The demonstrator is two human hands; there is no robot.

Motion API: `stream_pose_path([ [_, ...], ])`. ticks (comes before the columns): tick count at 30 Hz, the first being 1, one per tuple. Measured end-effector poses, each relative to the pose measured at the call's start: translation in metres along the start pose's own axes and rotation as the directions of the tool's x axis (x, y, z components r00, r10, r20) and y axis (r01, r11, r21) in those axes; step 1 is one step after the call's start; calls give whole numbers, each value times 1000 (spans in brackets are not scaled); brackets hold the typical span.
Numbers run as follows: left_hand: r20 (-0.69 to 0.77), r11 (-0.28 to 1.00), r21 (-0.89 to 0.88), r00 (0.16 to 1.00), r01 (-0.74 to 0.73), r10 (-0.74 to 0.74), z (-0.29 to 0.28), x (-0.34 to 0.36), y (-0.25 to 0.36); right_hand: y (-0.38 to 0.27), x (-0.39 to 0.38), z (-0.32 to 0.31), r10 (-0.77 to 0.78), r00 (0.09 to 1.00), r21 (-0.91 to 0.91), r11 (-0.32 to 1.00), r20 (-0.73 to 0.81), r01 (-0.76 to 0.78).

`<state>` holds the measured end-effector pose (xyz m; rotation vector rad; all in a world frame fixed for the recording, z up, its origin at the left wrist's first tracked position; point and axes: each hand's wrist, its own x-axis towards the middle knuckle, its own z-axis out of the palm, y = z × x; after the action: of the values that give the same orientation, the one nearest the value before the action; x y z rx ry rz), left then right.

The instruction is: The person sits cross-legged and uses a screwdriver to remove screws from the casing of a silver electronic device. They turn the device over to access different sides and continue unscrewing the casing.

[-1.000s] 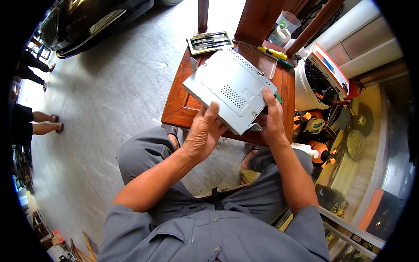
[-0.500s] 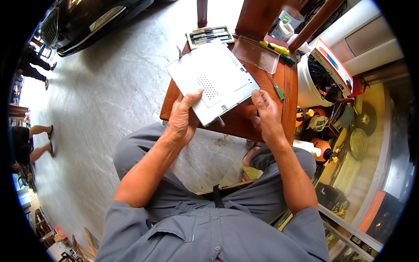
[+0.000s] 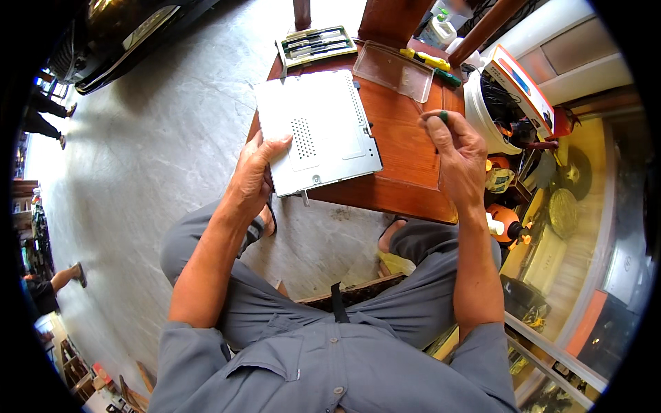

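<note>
- 2 hands work at a small wooden table (image 3: 406,172), and we see that they split the job: one steadies, one carries a tool.
- Our left hand (image 3: 255,175) grips the near left corner of a flat silver metal case (image 3: 318,132), thumb on top by the patch of vent holes and fingers curled under the edge. The case overhangs the table's near left edge, so we judge the grip keeps it from tipping or sliding.
- Our right hand (image 3: 458,155) hovers over the table's right side, apart from the case, with fingers pinched narrow around a small green-tipped tool (image 3: 443,115); only its end shows, so we cannot tell what kind it is.
- The case lies flat with its vented panel up, which leaves that face open to the tool hand.
- 1 clear plastic lid (image 3: 394,70) lies at the far edge, just beyond the case, and a tray of screwdrivers (image 3: 321,45) sits at the far left corner, both within reach yet out of the working patch.
- Yellow and green screwdrivers (image 3: 427,60) lie at the far right corner, and a white bucket (image 3: 482,120) of cables stands just off the right edge.
</note>
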<state>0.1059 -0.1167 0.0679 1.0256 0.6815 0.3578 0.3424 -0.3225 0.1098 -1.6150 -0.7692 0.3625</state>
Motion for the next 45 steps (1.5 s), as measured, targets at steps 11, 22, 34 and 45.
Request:
stream_pose_path([
  [11,38,994,63,995,93,-95,-1,2,6,-58,26,16,-250,962,-78,963,105,259],
  [22,-7,988,62,990,138,-138,0,4,5,-24,13,5,-195,953,-146,962,230,232],
  [34,-52,980,123,987,158,-153,6,0,9,-27,16,15,-239,915,-263,907,324,330],
  [45,-50,978,137,987,155,-150,6,-2,10,-18,18,17,-286,922,-234,908,261,348],
])
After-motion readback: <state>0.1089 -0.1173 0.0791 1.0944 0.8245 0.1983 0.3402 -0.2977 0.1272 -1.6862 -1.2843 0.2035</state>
